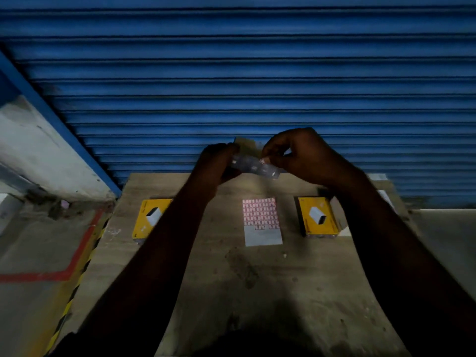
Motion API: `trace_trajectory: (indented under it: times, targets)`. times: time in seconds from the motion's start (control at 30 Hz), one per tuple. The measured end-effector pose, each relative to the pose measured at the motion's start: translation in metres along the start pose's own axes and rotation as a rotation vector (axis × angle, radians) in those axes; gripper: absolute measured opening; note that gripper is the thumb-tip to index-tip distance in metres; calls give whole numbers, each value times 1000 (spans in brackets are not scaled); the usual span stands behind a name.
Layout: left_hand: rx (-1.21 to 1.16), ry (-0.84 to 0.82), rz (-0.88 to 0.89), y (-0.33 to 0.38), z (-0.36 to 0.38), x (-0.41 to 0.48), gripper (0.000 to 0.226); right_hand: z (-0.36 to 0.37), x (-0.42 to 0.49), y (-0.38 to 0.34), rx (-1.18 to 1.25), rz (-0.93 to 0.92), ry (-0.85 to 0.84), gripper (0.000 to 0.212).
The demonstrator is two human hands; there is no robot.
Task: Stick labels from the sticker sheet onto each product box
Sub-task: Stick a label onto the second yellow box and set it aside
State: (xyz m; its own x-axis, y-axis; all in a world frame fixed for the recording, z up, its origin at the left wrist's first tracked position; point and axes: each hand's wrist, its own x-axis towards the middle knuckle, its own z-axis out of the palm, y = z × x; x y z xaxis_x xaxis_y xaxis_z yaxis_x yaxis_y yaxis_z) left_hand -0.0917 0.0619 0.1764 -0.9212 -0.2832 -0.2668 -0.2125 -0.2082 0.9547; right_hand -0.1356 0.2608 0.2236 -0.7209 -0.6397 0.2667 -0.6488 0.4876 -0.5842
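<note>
Forearms up from the bottom edge, across a worn table. At centre frame, raised: left hand and right hand, fingers curled, gripping opposite ends of a blurred product box. Lower down, flat on the wood, sticker sheet at centre, between left yellow box and right yellow box. Behind, across the upper frame, blue shutter.

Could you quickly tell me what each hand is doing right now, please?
Left hand: fingers curled round one end of the raised box.
Right hand: fingers pinch the same box at its other end.
</note>
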Motion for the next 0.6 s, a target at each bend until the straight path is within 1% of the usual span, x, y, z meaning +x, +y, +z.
trace_trajectory:
  times: [0.1,0.2,0.3,0.6]
  targets:
    - [-83,1,-2,17,21,-4,32,-21,1,0,-48,-2,5,16]
    - [-103,-51,24,21,34,2,43,-36,0,0,-55,-21,3,15]
    - [-127,-48,26,25,43,2,41,-44,0,0,-74,-43,6,13]
    - [-85,-27,-2,21,53,7,43,-48,2,-1,-229,-80,-35,9]
